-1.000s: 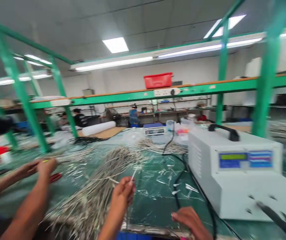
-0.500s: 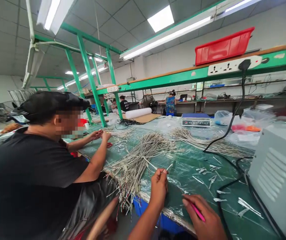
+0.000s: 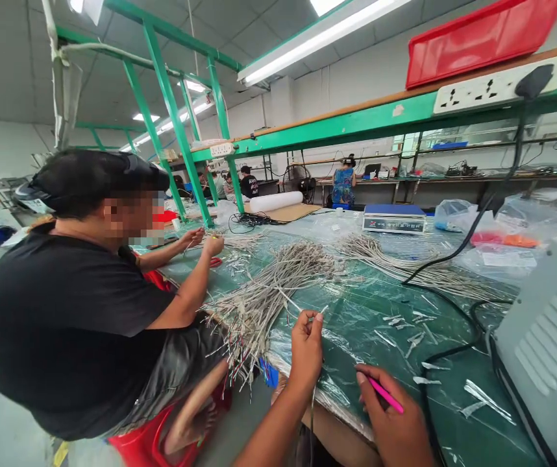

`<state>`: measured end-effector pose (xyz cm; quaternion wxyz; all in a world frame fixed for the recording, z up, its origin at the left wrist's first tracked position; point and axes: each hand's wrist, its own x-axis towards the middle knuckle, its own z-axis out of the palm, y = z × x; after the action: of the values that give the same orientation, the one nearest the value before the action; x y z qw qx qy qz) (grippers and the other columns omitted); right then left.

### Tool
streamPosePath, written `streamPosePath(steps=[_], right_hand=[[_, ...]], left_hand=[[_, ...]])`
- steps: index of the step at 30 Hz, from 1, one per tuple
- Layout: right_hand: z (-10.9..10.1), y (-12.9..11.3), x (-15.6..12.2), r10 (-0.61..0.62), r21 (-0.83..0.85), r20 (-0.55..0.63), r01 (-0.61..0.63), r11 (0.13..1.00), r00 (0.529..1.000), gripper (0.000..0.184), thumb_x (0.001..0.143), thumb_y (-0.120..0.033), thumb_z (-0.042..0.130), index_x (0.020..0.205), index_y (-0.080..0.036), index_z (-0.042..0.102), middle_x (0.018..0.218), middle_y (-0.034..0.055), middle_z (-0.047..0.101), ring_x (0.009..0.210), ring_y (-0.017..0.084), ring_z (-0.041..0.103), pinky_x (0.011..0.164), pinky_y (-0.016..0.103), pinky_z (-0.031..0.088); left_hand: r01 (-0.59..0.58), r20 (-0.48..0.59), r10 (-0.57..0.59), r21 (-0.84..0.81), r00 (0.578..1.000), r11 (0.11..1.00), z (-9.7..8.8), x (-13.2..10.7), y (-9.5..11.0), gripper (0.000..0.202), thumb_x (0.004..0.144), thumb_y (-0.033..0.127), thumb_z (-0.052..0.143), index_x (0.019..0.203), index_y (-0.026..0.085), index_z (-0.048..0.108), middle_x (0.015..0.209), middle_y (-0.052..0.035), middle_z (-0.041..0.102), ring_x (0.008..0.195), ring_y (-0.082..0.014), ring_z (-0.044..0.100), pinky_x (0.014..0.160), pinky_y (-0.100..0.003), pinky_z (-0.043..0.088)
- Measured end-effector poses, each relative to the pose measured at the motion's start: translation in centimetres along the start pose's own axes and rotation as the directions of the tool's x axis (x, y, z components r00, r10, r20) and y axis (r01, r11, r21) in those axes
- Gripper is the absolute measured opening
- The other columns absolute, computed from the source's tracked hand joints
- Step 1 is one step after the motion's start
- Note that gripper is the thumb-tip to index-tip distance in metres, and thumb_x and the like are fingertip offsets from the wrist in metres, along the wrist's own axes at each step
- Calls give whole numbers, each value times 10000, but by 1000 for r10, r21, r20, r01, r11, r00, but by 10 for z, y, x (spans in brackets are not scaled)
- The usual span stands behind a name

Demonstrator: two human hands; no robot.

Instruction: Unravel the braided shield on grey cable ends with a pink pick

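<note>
Pinching a thin pale cable [image 3: 326, 309] between thumb and fingertips of the left hand [image 3: 308, 347], just above the near edge of the green table [image 3: 356, 334]. Showing a short white end past the fingertips, toward the right and far side, with a length apparently trailing below the hand. Gripping a pink, pen-shaped tool [image 3: 386, 396] in the right hand [image 3: 393, 412], with fingers curled about it, right of the left hand and apart from the cable. Hard to make out: the dark tip of the tool, small and close to the fingers.

Having a large splayed bundle [image 3: 283, 275] of similar cables left of the left hand, spread over the table and overhanging its near edge. Facing a second bundle [image 3: 380, 258] farther off to the right, crossed by a black cord [image 3: 476, 230]. Bordering, on the right, on plastic scraps [image 3: 489, 397] strewn near a pale grey machine [image 3: 541, 324] with slotted vents. Looking far across the table to a blue-topped scale [image 3: 394, 219] and, right of it, clear plastic bags [image 3: 457, 213]. Working to the right of a co-worker [image 3: 69, 311] in a black shirt, bent toward the table with both forearms raised.
</note>
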<state>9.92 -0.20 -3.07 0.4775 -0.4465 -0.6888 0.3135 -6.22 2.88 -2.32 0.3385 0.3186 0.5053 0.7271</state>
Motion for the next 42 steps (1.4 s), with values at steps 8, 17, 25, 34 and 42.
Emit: streamPosePath(steps=[8,17,25,34,42], right_hand=[[-6,0,-4,125,27,-31,-124,992,992,370,829,-532,606,930,-196,724,715,36,726,563,179,666,561,233,573],[-3,-3,-3,132,40,-178,-127,991,975,319,842,-447,634,1015,-195,728,929,72,702,619,157,673,540,208,582],[8,-15,-6,86,-82,-156,-99,992,984,253,882,-362,611,1074,-230,708,953,70,672,755,187,686,595,226,585],[8,-21,-7,197,186,-326,-142,972,924,154,885,-299,625,994,-218,698,945,52,668,620,125,647,553,223,573],[-2,-19,-16,-148,133,-236,182,974,961,205,872,-98,585,1023,-216,658,895,43,685,821,174,683,714,286,569]], left_hand=[[1,69,3,-56,998,998,5,-8,13,363,860,536,587,937,183,562,552,87,411,443,-81,338,423,-207,266],[171,282,-137,-97,949,981,1,-8,13,276,902,475,560,863,210,494,519,112,312,428,-69,227,395,-186,193],[335,372,-285,-76,883,939,-14,-1,13,254,849,400,660,899,152,644,459,125,243,414,-52,147,395,-193,147],[463,562,-407,47,720,885,1,-26,24,248,882,403,574,938,164,607,556,97,297,455,-69,215,418,-189,257],[452,542,-447,133,712,882,1,-38,26,260,891,366,603,1055,166,576,516,48,520,449,-80,397,451,-189,302]])
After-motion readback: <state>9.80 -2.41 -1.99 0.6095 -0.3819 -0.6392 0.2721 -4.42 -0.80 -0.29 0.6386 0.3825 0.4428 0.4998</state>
